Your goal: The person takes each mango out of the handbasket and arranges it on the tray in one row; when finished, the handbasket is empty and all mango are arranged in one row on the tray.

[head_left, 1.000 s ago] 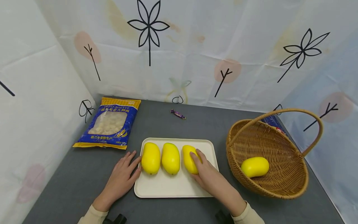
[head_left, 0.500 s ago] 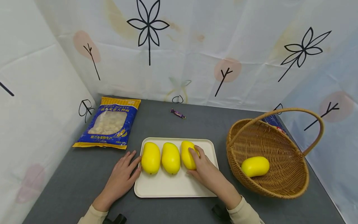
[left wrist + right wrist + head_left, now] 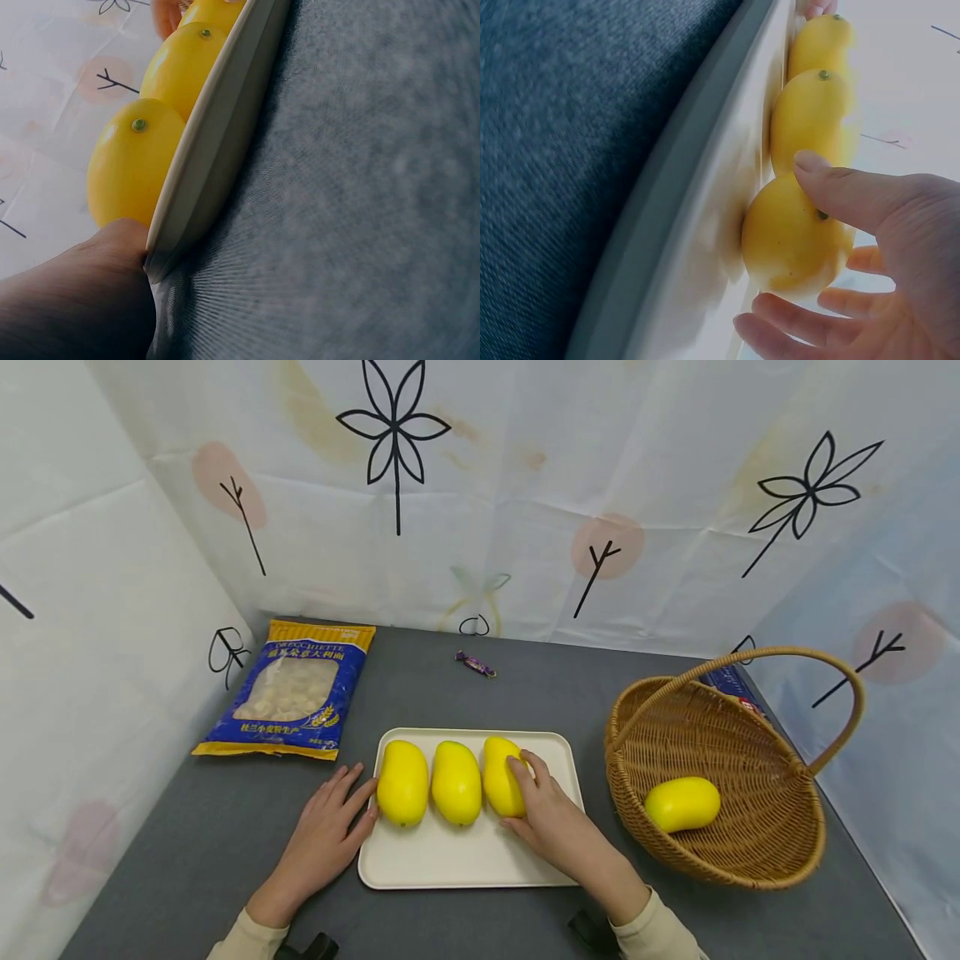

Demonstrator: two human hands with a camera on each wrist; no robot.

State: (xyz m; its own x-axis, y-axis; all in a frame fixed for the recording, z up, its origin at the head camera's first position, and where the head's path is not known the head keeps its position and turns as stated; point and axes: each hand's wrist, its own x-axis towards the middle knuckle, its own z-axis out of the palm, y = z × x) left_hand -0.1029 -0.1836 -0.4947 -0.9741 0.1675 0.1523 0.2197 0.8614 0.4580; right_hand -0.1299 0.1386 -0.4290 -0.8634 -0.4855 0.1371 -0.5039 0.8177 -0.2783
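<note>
Three yellow mangoes lie side by side on a cream rectangular tray [image 3: 465,867]: a left mango [image 3: 403,783], a middle mango [image 3: 457,783] and a right mango [image 3: 501,777]. My right hand [image 3: 551,818] holds the right mango, thumb at its near end and fingers curved round its right side; the right wrist view shows the thumb over this mango [image 3: 784,240]. With fingers outstretched, my left hand [image 3: 322,827] rests at the tray's left edge, its fingertips beside the left mango. The left wrist view shows the left hand [image 3: 90,277] against the tray's rim.
A wicker basket [image 3: 720,727] with a tall handle stands on the right, one mango [image 3: 682,804] inside. A blue packet [image 3: 727,683] shows partly behind it. At the back left lies a blue and yellow pasta bag [image 3: 288,689]. A purple wrapped candy [image 3: 475,664] lies behind the tray.
My right hand and the right mango have shifted slightly left and away from me, closer to the middle mango. The left hand has stayed at the tray's edge.
</note>
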